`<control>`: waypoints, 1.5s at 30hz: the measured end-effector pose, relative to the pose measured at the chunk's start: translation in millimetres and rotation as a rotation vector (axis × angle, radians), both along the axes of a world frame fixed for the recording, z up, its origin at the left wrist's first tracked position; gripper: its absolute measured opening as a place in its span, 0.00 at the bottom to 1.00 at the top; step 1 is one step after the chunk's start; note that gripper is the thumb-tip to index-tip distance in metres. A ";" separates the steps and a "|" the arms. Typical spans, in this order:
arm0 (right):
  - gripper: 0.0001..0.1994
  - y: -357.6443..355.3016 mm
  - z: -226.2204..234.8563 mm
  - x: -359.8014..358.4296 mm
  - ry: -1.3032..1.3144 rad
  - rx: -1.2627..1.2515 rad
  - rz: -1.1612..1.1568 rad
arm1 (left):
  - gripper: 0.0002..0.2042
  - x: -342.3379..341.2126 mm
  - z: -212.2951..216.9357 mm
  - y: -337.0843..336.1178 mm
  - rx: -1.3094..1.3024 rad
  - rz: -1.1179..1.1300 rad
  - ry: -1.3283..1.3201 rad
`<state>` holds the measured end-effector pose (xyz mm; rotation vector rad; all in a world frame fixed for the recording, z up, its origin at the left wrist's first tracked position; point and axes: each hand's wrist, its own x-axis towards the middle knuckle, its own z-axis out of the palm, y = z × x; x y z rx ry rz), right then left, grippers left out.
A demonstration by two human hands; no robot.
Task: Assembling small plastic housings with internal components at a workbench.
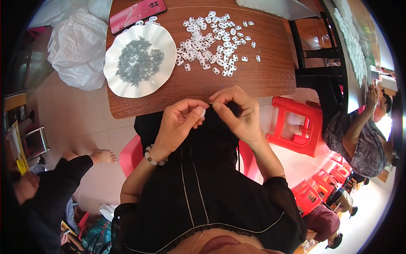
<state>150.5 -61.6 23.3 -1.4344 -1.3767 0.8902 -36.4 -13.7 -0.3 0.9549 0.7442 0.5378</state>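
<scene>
My left hand [179,122] is closed just past the near table edge, with a small white plastic piece [203,113] between thumb and fingers. Fingertips of my right hand [239,112] are pinched together beside it, around something tiny that I cannot make out. Both hands nearly meet above my lap. On the table ahead lie many loose white two-holed plastic pieces [194,54]. A white wavy-rimmed plate [167,74] to the left bears a heap of small, thin grey pieces [137,63], perhaps springs.
A pink phone [137,15] and a few white pieces lie behind the plate on the wooden table [266,80]. A white plastic bag [78,48] is at the left. Red stools [296,127] stand at the right, with other people farther off. Someone's bare foot [103,156] shows at left.
</scene>
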 end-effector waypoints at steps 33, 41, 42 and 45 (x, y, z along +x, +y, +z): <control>0.06 47.8 -30.3 15.8 -0.873 0.199 -0.212 | 0.06 -10.8 -8.5 -0.6 -0.162 0.176 -0.003; 0.05 58.9 -29.0 13.7 -0.887 0.027 -0.183 | 0.06 -8.0 -11.4 -1.4 -0.133 0.188 0.022; 0.05 60.4 -28.0 14.2 -0.888 0.027 -0.186 | 0.06 -7.2 -11.6 -1.1 -0.132 0.189 0.016; 0.06 62.7 -23.8 15.1 -0.916 0.043 -0.154 | 0.07 -5.6 -10.7 -0.3 -0.125 0.182 0.009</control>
